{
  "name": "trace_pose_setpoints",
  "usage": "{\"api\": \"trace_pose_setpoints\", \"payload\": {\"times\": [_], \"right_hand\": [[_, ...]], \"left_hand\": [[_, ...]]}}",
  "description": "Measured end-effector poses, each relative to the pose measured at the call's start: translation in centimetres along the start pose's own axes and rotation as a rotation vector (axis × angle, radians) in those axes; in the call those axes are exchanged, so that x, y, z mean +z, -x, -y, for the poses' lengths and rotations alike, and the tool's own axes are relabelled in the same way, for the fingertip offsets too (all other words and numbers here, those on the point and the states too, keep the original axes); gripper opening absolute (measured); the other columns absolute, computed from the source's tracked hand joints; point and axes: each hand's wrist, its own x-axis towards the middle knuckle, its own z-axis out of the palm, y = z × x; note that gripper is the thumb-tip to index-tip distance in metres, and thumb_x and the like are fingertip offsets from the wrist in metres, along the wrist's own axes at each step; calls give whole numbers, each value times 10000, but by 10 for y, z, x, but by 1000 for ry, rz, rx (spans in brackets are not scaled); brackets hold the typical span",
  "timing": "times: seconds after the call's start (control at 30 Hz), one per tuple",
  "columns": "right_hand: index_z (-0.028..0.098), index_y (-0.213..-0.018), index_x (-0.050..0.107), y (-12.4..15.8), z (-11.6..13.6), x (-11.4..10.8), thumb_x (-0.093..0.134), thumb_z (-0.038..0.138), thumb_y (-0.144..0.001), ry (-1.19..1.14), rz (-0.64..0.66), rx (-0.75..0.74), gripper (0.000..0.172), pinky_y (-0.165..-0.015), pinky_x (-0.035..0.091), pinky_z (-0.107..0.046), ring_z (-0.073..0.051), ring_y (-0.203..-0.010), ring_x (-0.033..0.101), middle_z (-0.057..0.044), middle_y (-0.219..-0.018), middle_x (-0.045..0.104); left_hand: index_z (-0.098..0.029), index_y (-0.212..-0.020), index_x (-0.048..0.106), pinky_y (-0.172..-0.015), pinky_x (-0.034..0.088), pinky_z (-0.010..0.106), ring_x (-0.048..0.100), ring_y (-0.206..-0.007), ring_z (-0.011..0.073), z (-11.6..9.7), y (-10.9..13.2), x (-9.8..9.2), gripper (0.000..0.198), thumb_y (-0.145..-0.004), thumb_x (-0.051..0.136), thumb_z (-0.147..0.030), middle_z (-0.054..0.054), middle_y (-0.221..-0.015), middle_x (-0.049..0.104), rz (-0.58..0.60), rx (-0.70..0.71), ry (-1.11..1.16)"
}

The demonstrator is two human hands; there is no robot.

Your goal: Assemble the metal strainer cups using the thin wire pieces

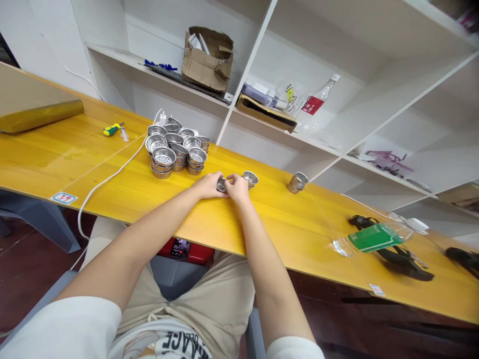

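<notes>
Gripping one small metal cup between both hands, near the front edge of the yellow table. Our left hand wraps the cup's left side, fingers curled behind, thumb along the near side. Our right hand has its fingertips on the cup's right side; the rest of that grip is hidden by the hand itself, so we can't tell how hard it presses.

Cup orientation: round face points up and toward us, slightly tipped. Can't tell whether we see mouth or base. The body is short and squat, so no clear long axis.

Just beyond the right hand sits a short stack, partly covered by that hand, mouth up, axis upright. Farther right, well apart from it, another small stack, mouth up too.

Left of our hands we have the big cluster of stacked cups, packed tight, holes visible in the bottoms, mouths up. White cable runs from behind that cluster toward us and over the table edge. Yellow-green screwdriver is farther left, shaft pointing right and away from us. On the right side of the table: a green-label bottle, cap end rightmost in our view.
</notes>
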Motion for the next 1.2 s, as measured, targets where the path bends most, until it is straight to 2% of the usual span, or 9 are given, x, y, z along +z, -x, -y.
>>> {"api": "trace_pose_setpoints", "payload": {"times": [0.1,0.2,0.3,0.47,0.57,0.67,0.93,1.07,1.2], "right_hand": [[174,-1005,714,1,0,-2,690,299,-821,33,-50,20,223,-825,498,-306,-205,-787,654,-51,-844,725],[185,-856,704,2,0,-7,675,317,-837,37,5,30,137,-768,484,-296,-202,-757,642,-54,-807,723],[187,-737,684,3,3,-11,652,334,-861,18,42,25,195,-701,458,-282,-191,-688,623,-45,-716,706],[160,-762,733,-7,-8,-26,638,401,-889,-40,-167,77,289,-674,461,-284,-206,-671,650,-67,-697,715],[133,-836,768,-16,-27,-40,585,470,-922,-97,-358,219,393,-650,481,-291,-226,-654,668,-84,-677,714],[108,-882,776,-21,-47,-50,519,504,-953,-131,-466,297,477,-622,494,-294,-229,-615,666,-95,-642,704],[99,-904,764,-26,-68,-48,540,603,-934,-167,-434,366,553,-625,526,-331,-239,-544,645,-74,-553,654],[121,-1013,746,-29,-73,-48,518,575,-934,-111,-523,378,514,-745,553,-359,-280,-765,708,-119,-742,711],[109,-1356,616,-26,-69,-44,594,587,-873,-32,-563,247,681,-1032,490,-434,-318,-1156,646,-202,-1226,673]], "left_hand": [[-194,-1225,576,-938,537,395,685,-1108,325,2,-1,1,694,-662,866,-477,116,-1196,707,-28,12,4],[-201,-1257,559,-985,525,403,668,-1146,316,2,-1,1,695,-686,858,-462,114,-1247,686,-56,34,22],[-188,-1322,529,-1055,500,422,636,-1220,320,-2,0,-2,734,-705,850,-424,134,-1332,646,-77,64,35],[-191,-1463,412,-1181,413,432,544,-1365,302,-5,2,-6,820,-791,785,-474,146,-1469,555,-179,120,83],[-179,-1433,431,-1139,451,417,596,-1283,279,-3,2,-6,725,-841,726,-476,139,-1402,595,-187,92,97],[-176,-1390,464,-1097,479,415,624,-1207,268,0,2,-4,662,-847,708,-465,128,-1355,614,-154,85,92],[-190,-1361,482,-1016,518,405,650,-1131,263,2,3,-3,627,-846,687,-483,117,-1343,623,-69,45,107],[-193,-1356,489,-996,524,391,657,-1119,257,4,2,-2,607,-859,678,-486,114,-1323,632,-63,47,94],[-190,-1363,486,-998,523,389,663,-1101,251,4,2,-1,592,-873,666,-469,116,-1325,637,-57,45,88]]}}
